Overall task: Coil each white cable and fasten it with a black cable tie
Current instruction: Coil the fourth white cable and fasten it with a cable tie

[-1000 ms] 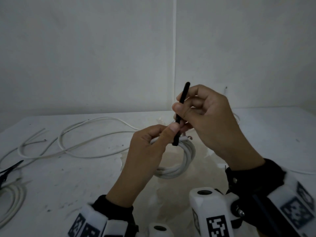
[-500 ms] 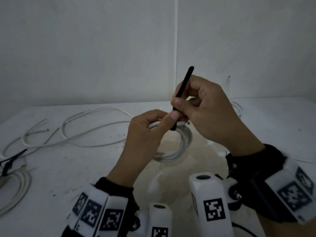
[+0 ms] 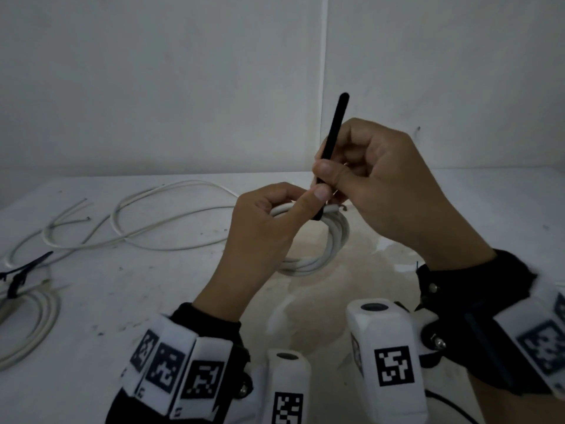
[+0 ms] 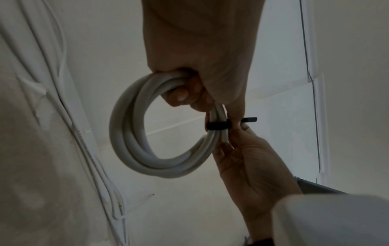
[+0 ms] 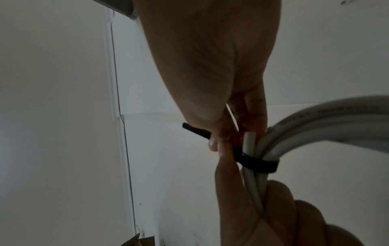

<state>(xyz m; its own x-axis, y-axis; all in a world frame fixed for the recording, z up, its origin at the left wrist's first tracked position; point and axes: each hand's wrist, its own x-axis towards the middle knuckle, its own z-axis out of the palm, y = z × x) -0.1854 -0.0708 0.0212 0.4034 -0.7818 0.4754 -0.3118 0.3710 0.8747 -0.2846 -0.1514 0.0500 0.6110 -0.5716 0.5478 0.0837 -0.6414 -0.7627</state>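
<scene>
My left hand (image 3: pixel 269 215) grips a coiled white cable (image 3: pixel 333 240) held above the table; in the left wrist view the coiled cable (image 4: pixel 134 133) hangs as a ring from the curled fingers. A black cable tie (image 3: pixel 334 133) loops round the coil's strands, its loop (image 4: pixel 216 125) snug on them and its loop (image 5: pixel 258 164) clear in the right wrist view. My right hand (image 3: pixel 376 179) pinches the tie's free tail, which sticks up past the fingers. My left thumb presses beside the tie.
A loose uncoiled white cable (image 3: pixel 146 221) sprawls over the white table (image 3: pixel 122 295) at the back left. At the far left edge lies another coiled cable (image 3: pixel 33 325) with a black tie (image 3: pixel 21 270). White walls stand behind the table.
My right hand has drawn the tie's tail upward, so more of it shows above the fingers. Both hands and the coil have risen slightly.
</scene>
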